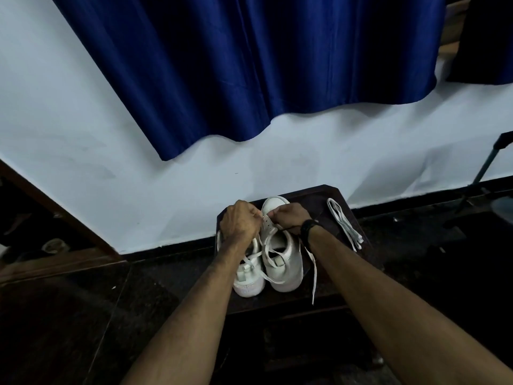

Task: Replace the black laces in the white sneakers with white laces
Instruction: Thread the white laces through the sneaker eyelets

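White lace (268, 252) judged limp, light; pinched near its tip by both hands, left (241, 220) and right (288, 215), at the sneaker (283, 262) eyelets.

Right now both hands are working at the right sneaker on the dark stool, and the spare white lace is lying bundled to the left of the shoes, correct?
Not quite. The spare white lace lies to the right of the shoes, not the left, as the head view shows. The rest stands: the left hand and right hand are both at the right sneaker on the dark stool.
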Demonstrator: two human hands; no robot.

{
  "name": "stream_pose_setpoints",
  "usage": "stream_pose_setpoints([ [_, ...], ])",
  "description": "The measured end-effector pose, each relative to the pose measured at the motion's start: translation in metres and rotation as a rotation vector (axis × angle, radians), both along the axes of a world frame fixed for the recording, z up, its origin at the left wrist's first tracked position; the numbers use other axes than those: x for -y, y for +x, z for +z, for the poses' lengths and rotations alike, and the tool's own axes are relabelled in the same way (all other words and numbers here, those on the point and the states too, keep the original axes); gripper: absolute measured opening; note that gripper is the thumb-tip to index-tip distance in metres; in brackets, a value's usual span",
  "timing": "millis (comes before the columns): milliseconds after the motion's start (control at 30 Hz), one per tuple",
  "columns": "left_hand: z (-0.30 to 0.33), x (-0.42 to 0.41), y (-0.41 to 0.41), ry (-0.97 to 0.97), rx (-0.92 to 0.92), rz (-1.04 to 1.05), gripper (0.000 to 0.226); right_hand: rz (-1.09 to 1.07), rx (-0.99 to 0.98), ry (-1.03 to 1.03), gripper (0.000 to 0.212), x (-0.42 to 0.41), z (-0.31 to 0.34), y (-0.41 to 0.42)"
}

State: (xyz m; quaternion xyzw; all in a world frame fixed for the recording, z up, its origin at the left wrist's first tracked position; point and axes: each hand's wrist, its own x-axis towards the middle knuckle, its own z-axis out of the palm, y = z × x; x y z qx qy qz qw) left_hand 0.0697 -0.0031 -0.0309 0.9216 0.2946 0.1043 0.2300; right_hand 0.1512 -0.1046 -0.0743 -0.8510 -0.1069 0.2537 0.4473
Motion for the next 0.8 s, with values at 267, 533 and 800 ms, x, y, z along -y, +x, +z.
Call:
stream_pose_setpoints([
  [267, -0.009, -0.010, 0.003, -0.015, 0.013, -0.067, 0.006, 0.111, 0.245, -0.220, 0.017, 0.008, 0.014, 0.001],
  [533, -0.019, 0.004, -0.009, 0.100, 0.119, -0.165, 0.045, 0.154, 0.372, -0.293, 0.026, 0.010, 0.018, -0.005],
  [800, -0.007, 0.022, -0.013, 0.185, 0.028, -0.102, 0.040, -0.059, 0.658, -0.149, 0.022, 0.044, 0.035, -0.007],
])
